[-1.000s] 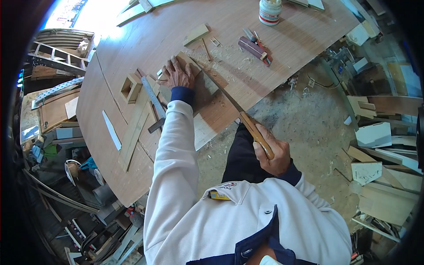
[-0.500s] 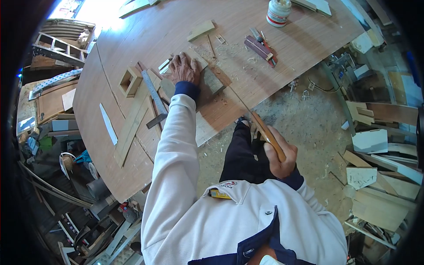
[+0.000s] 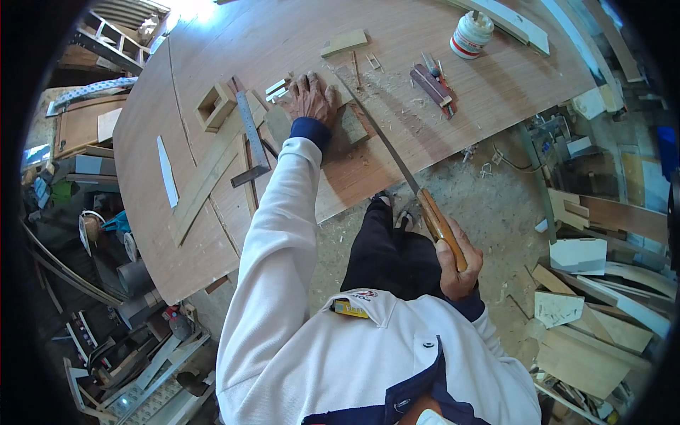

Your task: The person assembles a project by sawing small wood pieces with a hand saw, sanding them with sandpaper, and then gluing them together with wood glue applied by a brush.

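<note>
Dark wooden block [image 3: 350, 126], lying flat on the tabletop a little in from its near edge, with the left hand [image 3: 312, 103] palm down over it; the fingers are spread and nearly straight, pressing from above and not gripping. The handsaw [image 3: 386, 142] runs diagonally just beside the block, its tip near the left fingertips; whether the teeth touch wood cannot be told. The right hand [image 3: 457, 265] is closed round the wooden handle beyond the table's edge, fingers wrapped and thumb along the side. Sound sawing, in this onlooker's judgement, calls for steady downward weight through the left palm, fingertips drawn well back from the blade, and long, light strokes with wrist, forearm and saw in one line; a twisted wrist could bind the blade or make it wander. The try square [image 3: 248, 127] lies to the left, suited to checking squareness, beside an open wooden frame [image 3: 215, 108]. Farther out on the table [image 3: 269, 42], wood shavings [image 3: 418, 113] and a white jar [image 3: 472, 35] lie apart from the saw.
</note>
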Demonstrator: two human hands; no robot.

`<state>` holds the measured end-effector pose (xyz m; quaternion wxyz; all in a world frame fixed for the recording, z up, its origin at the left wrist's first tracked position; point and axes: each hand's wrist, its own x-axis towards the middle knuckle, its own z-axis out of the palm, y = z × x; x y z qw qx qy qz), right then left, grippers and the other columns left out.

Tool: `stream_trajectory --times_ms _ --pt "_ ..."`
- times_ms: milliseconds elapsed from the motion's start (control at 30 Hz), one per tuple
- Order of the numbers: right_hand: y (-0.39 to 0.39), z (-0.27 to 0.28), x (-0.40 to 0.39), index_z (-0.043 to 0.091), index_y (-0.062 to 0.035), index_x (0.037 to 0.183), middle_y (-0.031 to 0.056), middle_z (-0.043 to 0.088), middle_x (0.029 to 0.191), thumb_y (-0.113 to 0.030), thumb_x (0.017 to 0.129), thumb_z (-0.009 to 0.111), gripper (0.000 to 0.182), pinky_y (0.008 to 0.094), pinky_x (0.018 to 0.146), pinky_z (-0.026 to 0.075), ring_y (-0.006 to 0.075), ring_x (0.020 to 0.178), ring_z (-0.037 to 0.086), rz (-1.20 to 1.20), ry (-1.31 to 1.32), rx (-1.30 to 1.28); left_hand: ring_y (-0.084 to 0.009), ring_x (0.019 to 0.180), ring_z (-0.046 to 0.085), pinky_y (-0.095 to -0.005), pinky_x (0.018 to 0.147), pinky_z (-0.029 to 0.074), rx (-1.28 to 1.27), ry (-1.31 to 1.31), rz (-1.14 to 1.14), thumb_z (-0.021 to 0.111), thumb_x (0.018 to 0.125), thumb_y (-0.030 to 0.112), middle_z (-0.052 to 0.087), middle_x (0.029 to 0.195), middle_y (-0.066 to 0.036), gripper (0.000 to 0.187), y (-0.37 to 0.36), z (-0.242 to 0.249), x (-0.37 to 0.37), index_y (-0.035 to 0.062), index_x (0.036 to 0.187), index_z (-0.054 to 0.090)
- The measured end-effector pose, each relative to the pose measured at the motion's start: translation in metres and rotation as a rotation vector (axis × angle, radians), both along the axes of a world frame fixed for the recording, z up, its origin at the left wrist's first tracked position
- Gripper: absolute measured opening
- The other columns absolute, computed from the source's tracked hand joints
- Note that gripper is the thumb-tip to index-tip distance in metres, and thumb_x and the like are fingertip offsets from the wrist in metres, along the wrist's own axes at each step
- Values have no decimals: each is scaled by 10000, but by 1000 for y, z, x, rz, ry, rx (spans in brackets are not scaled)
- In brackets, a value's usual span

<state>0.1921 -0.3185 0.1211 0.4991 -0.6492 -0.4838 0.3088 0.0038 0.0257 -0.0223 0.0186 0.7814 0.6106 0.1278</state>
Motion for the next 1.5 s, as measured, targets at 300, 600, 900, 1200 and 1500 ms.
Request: stream_trajectory --times_ms 300,600,900,1200,1500 --pt "-4 5 2 551 99 1227 256 666 1040 -95 870 552 406 338 763 534 312 880 695 -11 3 -27 -407 1391 228 -735 1037 97 14 -67 18 429 937 376 350 1458 -201 552 -5 -4 6 43 1376 410" --pt "-6 5 0 555 99 1224 265 662 1052 -89 866 559 404 353 779 533 333 908 692 -4 -10 -37 -331 1405 228 -791 992 100 -3 -26 69 404 948 380 331 1477 -121 526 -9 1 8 104 1395 384" --pt "1 23 -6 546 105 1227 281 651 1066 -97 873 567 409 369 784 535 371 937 683 36 -84 -71 -309 1377 273 -779 1003 109 3 -62 101 449 926 406 388 1439 -77 509 -10 8 10 158 1371 449" --pt "51 23 -20 561 53 1223 267 655 1002 -138 904 568 373 374 701 527 341 861 695 46 -126 -95 -312 1364 300 -767 1005 147 51 -32 91 476 909 400 417 1418 -78 512 -7 4 7 165 1364 476" --pt "48 21 -10 568 34 1224 254 654 988 -161 911 559 369 369 679 518 318 824 692 58 -90 -110 -291 1367 303 -751 1005 182 53 -4 131 451 917 405 423 1408 -64 503 -8 6 10 183 1368 468"
